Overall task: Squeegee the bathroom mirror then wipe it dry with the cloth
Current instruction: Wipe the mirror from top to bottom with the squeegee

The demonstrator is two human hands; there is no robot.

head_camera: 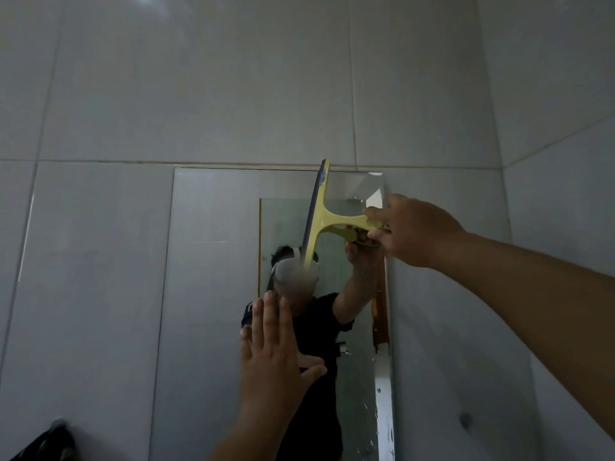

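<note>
The left hand is filling the lower middle of the frame, nearest the camera, its fingers spread flat and apart, gripping nothing; whether the palm is actually pressing on the glass cannot be told. Above it, at centre right, the right hand is closing thumb and fingers around the handle end of the yellow squeegee, clamped firmly on it. The squeegee is lying against the mirror in the upper middle of the frame, its long blade standing almost upright, tilting slightly, with its top end reaching the mirror's upper edge. The mirror is hanging on grey wall tiles, a narrow upright pane.

The squeegee is looking like light, stiff plastic with a dark rubber edge that should flex a little under pressure; the short handle is the sensible place to hold it. The mirror, being wet glass, is likely slippery and fragile, so even, moderate pressure seems wise. No cloth is clearly showing; a dark thing is sitting at the lower left, unidentifiable.
</note>
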